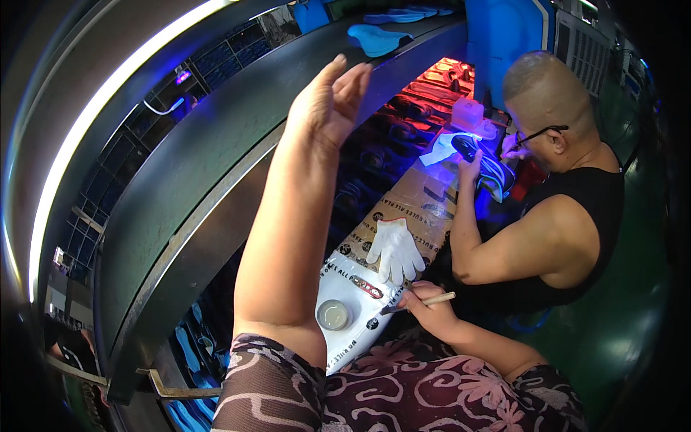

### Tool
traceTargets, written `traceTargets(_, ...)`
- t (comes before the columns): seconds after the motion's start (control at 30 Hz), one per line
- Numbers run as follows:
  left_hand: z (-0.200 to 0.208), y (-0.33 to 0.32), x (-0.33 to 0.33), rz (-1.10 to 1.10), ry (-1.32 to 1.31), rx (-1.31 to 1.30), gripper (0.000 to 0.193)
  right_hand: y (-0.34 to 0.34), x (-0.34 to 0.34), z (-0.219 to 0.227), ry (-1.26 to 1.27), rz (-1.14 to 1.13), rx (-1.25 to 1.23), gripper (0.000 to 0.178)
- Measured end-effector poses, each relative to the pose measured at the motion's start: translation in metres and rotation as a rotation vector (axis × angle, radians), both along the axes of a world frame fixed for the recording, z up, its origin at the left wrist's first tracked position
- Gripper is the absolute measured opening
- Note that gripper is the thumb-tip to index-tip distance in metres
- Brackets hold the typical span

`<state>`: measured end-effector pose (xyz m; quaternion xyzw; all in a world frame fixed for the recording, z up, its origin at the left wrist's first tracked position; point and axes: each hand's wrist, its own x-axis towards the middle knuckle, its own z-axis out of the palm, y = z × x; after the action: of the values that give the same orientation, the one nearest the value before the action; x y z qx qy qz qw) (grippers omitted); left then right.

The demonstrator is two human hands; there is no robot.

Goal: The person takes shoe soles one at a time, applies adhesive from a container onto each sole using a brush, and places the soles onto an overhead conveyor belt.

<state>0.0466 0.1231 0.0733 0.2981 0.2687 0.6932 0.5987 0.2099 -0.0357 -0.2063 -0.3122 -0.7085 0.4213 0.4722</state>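
Observation:
My left hand (327,101) is stretched out over the edge of the dark conveyor belt (194,137). Its fingers are extended, and it holds nothing. Just beyond the fingertips, apart from them, a light-blue curved piece shaped like a shoe sole (374,41) lies on the belt. Down near my lap, my right hand (430,311) is closed around a brush (440,298) with a pale wooden handle, its dark bristles pointing left. A small round dish of pale liquid (334,315) sits left of the bristles on the wrapped bench top (353,342).
A white knit glove (396,252) lies on the bench. To the right, a co-worker (554,201) bends over a dark shoe (491,173) under violet light. Behind the bench, a lower level glows red (439,83). Several blue pieces (191,353) rest beneath the belt at left.

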Motion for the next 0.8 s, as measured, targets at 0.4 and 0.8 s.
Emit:
traceTargets(0.4,-0.228,-0.272,-0.134,0.213,0.775,-0.449,0.051,-0.017,-0.016,-0.034,0.035,0.133,-0.350,0.030)
traceTargets(0.8,-0.376,-0.490,-0.246,0.363,1.766,-1.105,0.052,-0.064,-0.131,-0.050,-0.041,0.144,-0.350,0.033)
